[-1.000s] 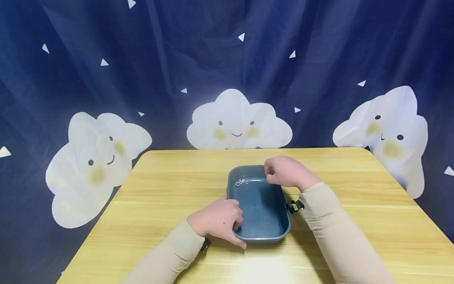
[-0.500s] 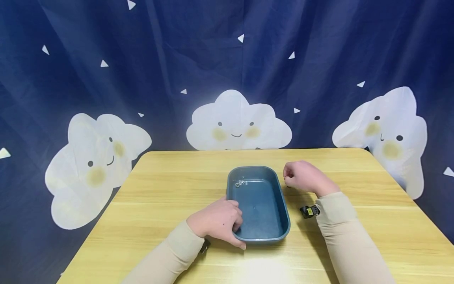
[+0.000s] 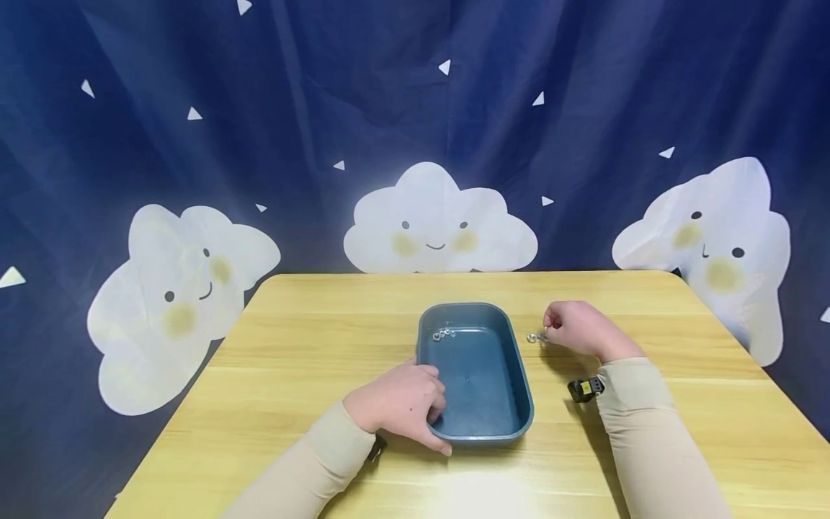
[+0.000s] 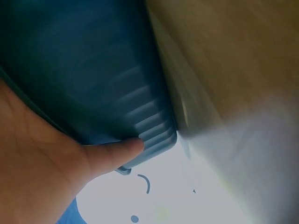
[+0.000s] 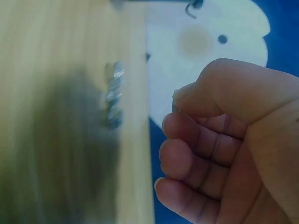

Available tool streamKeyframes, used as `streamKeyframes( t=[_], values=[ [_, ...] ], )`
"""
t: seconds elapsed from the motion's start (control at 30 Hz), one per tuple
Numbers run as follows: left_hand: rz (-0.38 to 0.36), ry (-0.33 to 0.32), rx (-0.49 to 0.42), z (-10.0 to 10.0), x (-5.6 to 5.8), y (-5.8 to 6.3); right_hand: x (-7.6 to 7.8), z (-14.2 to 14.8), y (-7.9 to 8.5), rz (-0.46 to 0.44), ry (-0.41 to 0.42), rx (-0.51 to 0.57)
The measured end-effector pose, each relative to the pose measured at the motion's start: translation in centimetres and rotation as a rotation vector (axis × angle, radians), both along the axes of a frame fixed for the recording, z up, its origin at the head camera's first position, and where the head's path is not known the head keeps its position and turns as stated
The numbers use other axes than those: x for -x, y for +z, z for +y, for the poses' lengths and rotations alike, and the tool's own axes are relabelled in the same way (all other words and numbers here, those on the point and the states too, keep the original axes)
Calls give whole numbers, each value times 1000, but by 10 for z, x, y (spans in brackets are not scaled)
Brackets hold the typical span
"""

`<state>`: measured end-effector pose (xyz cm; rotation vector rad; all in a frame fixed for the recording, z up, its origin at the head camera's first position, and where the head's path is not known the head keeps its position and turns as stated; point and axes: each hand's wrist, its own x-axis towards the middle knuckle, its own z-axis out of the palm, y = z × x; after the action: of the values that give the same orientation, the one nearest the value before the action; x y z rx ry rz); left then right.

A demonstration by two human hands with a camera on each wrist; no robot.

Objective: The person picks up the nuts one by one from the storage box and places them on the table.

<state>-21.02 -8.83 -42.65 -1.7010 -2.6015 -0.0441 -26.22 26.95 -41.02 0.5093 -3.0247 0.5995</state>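
A blue rectangular tray (image 3: pixel 521 389) stands mid-table. My left hand (image 3: pixel 402 407) grips its near left corner, fingers over the rim; in the left wrist view the thumb (image 4: pixel 117 151) presses the tray's ribbed outer wall (image 4: pixel 149 126). A few small silver rings (image 3: pixel 443 334) lie at the tray's far end. My right hand (image 3: pixel 573 326) rests on the table right of the tray with fingers curled, thumb pressed to forefinger (image 5: pixel 187 105) on a small grey sliver. More silver rings (image 3: pixel 537 336) (image 5: pixel 113 102) lie on the wood just left of those fingertips.
The light wooden table (image 3: pixel 311 346) has rounded far corners, and its right edge runs near my right forearm. A dark blue curtain with white cloud faces (image 3: pixel 437 223) hangs behind. A black wrist camera (image 3: pixel 586 389) sits on my right sleeve.
My right hand moved from above the tray's far end out to the right, down to the table beside the tray. My left hand kept its hold on the tray.
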Motion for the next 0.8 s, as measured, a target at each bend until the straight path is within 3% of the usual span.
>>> streamKeyframes(
  t=[0.43, 0.8],
  values=[
    [-5, -1, 2, 1, -1, 1, 6, 15, -23, -82, -46, -1],
    [3, 1, -1, 1, 0, 0, 9, 16, -30, -70, -75, -10]
  ],
)
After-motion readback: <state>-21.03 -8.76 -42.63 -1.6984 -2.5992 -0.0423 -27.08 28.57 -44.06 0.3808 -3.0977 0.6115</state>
